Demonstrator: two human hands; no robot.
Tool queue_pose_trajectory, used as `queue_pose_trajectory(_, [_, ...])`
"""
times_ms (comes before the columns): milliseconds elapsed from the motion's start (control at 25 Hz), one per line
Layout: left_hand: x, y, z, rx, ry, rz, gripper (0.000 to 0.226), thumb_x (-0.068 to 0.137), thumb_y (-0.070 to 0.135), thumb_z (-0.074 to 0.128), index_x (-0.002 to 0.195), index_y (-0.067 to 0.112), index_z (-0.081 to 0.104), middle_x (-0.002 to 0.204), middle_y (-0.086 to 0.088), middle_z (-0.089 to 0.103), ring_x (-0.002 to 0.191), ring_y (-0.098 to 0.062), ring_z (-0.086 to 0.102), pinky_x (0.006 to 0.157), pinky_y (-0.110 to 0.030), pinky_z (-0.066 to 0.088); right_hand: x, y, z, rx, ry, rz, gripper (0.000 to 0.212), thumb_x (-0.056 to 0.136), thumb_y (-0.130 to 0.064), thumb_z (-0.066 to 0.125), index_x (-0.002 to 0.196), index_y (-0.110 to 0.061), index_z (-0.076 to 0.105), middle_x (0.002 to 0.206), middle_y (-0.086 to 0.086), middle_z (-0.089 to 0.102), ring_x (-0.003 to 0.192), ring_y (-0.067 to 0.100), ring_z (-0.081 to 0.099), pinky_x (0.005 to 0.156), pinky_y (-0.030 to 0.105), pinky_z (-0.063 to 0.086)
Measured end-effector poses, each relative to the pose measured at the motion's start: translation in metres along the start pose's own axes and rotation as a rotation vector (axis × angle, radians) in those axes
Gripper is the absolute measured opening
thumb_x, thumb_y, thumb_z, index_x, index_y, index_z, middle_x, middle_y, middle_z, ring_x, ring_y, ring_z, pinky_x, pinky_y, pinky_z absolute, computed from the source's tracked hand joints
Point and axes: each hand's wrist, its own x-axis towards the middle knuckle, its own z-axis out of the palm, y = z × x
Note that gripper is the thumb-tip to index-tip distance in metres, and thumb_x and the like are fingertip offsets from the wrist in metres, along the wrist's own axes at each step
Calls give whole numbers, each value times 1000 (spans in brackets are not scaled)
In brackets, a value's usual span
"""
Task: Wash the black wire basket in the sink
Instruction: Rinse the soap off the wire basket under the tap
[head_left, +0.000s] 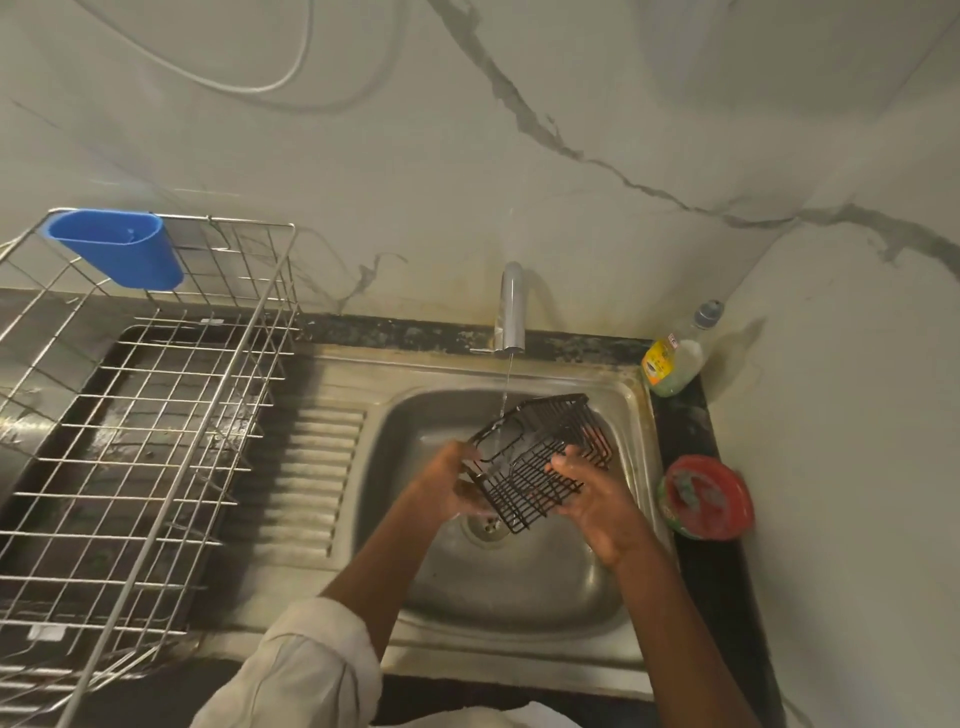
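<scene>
Marble-look wall (597, 130) rises behind a black counter (691, 441). Left of the bowl a steel rack (145, 415) carries a blue cup (117, 252) hooked on its far rim. Beside it the steel sink (519, 597) catches a thin stream from the tap (511, 306). Over the drain (488, 527) the basket (540, 460) is tilted under that stream, held by 2 hands: the left hand (452, 486) grips its near-left end, and the right hand (592, 501) lies against its right side, fingers fairly straight. A red tub (709, 496) and a bottle (675, 358) stand on the right.
</scene>
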Motion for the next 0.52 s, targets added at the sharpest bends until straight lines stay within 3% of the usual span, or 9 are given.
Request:
queue_pose_trajectory(120, [-15, -6, 8, -3, 14, 39, 21, 96, 8, 44, 117, 5, 45, 115, -29, 57, 103, -48, 61, 90, -66, 52, -7, -6, -16, -20, -39, 36, 102, 57, -41, 100, 143, -25, 48, 145, 13, 54, 130, 40, 57, 93, 67, 53])
queue_pose_trajectory(200, [-26, 0, 8, 106, 40, 108, 3, 98, 9, 44, 100, 7, 46, 102, -22, 56, 95, -40, 59, 90, -61, 51, -9, -13, -25, -14, -34, 53, 82, 72, -65, 83, 139, -28, 54, 147, 10, 53, 132, 42, 53, 94, 68, 52])
queue_pose_trajectory(320, [-31, 13, 1, 269, 92, 144, 6, 96, 13, 51, 100, 9, 50, 111, -18, 56, 106, -37, 59, 112, -61, 46, 0, -15, -29, -109, 125, 69, 87, 79, -86, 55, 139, -23, 56, 149, 13, 53, 126, 40, 59, 98, 69, 48])
queue_pose_trajectory(440, [-34, 21, -3, 415, 115, 164, 16, 95, 19, 58, 107, 10, 53, 113, -15, 57, 112, -35, 57, 115, -62, 44, 5, -20, -10, -216, 102, 101, 76, 91, -76, 51, 152, -32, 41, 156, 9, 42, 137, 38, 48, 103, 63, 45])
queue_pose_trajectory(520, [-39, 26, -5, 454, 95, 181, 25, 93, 26, 63, 112, 11, 55, 114, -15, 58, 110, -34, 58, 115, -60, 45, 5, -25, 1, -204, 92, 164, 63, 93, -68, 56, 141, -28, 52, 138, 12, 57, 123, 34, 59, 88, 50, 56])
